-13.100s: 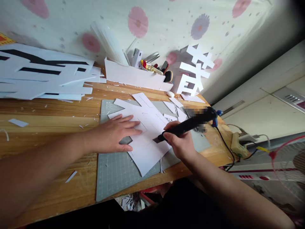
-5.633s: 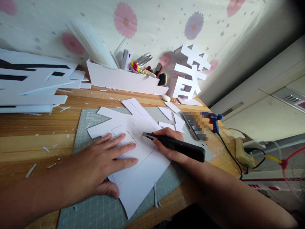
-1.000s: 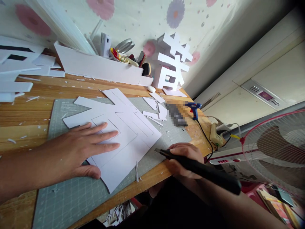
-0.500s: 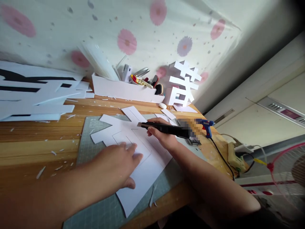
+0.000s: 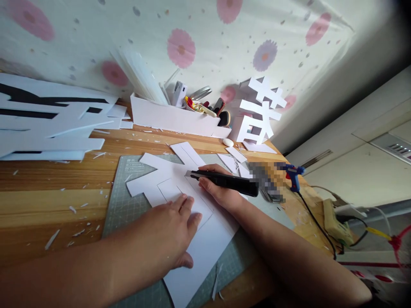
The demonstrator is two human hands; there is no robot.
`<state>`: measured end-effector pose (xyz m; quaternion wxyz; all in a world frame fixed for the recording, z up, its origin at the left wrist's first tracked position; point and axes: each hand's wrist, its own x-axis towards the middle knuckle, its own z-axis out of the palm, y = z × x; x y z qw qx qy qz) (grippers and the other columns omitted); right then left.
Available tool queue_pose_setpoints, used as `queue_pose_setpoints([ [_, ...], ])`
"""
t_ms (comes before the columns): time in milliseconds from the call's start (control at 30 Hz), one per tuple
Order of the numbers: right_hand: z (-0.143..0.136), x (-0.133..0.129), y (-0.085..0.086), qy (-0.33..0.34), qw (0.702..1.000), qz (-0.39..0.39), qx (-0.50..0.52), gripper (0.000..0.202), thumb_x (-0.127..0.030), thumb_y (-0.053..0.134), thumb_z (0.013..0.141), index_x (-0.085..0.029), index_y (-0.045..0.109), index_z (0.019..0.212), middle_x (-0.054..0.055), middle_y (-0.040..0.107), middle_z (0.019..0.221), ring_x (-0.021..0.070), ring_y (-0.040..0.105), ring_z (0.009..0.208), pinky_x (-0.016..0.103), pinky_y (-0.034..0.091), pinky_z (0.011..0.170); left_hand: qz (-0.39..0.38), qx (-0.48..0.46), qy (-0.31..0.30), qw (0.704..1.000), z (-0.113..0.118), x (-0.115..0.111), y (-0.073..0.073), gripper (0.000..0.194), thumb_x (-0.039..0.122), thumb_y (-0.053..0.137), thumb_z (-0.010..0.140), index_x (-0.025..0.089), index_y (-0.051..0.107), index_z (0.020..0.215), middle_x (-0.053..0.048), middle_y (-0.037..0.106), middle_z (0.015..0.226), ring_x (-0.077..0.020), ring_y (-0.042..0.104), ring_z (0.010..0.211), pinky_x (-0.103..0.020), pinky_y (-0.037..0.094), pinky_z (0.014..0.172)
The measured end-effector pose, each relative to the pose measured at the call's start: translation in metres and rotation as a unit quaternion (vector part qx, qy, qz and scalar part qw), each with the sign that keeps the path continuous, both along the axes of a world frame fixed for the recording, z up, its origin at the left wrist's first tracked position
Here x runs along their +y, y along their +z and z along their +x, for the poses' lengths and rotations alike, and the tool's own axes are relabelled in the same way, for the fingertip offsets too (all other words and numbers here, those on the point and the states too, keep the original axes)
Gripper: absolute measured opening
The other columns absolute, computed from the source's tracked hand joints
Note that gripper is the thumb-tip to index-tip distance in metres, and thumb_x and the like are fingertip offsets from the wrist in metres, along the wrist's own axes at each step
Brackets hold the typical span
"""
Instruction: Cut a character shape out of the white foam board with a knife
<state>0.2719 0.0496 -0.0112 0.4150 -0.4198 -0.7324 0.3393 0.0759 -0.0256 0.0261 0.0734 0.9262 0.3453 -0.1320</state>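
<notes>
With a white tray [image 5: 173, 117] at upper centre and a glue gun [image 5: 293, 174] at right, the left hand [image 5: 170, 233] presses flat, fingers extended, on the white sheet [image 5: 192, 214] at frame centre, while the right hand [image 5: 218, 190] grips a black knife [image 5: 224, 180] on it.

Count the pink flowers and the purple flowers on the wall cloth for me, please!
Pink flowers, counting those cut by the frame edge or half hidden: 6, such as the flower above the white box
Purple flowers: 1, the flower above the standing white character
Total: 7
</notes>
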Motion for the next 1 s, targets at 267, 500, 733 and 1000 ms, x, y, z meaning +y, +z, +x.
queue_pose_setpoints([
  [267, -0.001, 0.000, 0.002, -0.004, 0.999, 0.010, -0.031, 0.031, -0.040, 0.075, 0.087, -0.022, 0.068, 0.112, 0.003, 0.076, 0.088, 0.0174, 0.071, 0.076, 0.034, 0.059, 0.074, 0.020, -0.045, 0.006, 0.999, -0.001, 0.000, -0.005, 0.079, 0.049, 0.088, 0.073, 0.011, 0.062, 0.137, -0.034, 0.046, 0.148, -0.0484, 0.048, 0.139, -0.058, 0.053, 0.106],
  [500, -0.002, 0.000, 0.002, -0.011, 0.999, 0.020, -0.045, 0.030, -0.038, 0.076, 0.086, -0.023, 0.069, 0.111, 0.002, 0.076, 0.087, 0.0164, 0.069, 0.072, 0.033, 0.057, 0.069, 0.010, -0.017, 0.005, 1.000, 0.000, 0.000, -0.001, 0.078, 0.050, 0.085, 0.076, 0.011, 0.060, 0.139, -0.034, 0.044, 0.150, -0.0478, 0.043, 0.142, -0.058, 0.051, 0.108],
  [733, -0.003, -0.001, 0.004, -0.004, 0.999, 0.007, -0.036, 0.031, -0.040, 0.075, 0.086, -0.023, 0.069, 0.111, 0.002, 0.077, 0.088, 0.0161, 0.069, 0.073, 0.033, 0.057, 0.071, 0.010, 0.006, -0.004, 1.000, 0.001, 0.001, -0.001, 0.080, 0.056, 0.078, 0.081, 0.009, 0.057, 0.142, -0.035, 0.039, 0.151, -0.0472, 0.039, 0.144, -0.057, 0.048, 0.111],
  [1000, -0.005, -0.002, 0.012, 0.017, 0.999, 0.012, -0.039, 0.027, -0.033, 0.075, 0.084, -0.021, 0.069, 0.108, 0.003, 0.077, 0.091, 0.0150, 0.070, 0.076, 0.031, 0.058, 0.073, 0.010, 0.004, -0.002, 1.000, 0.001, 0.002, 0.000, 0.078, 0.057, 0.077, 0.081, 0.010, 0.058, 0.141, -0.035, 0.042, 0.150, -0.0470, 0.039, 0.144, -0.057, 0.049, 0.110],
])
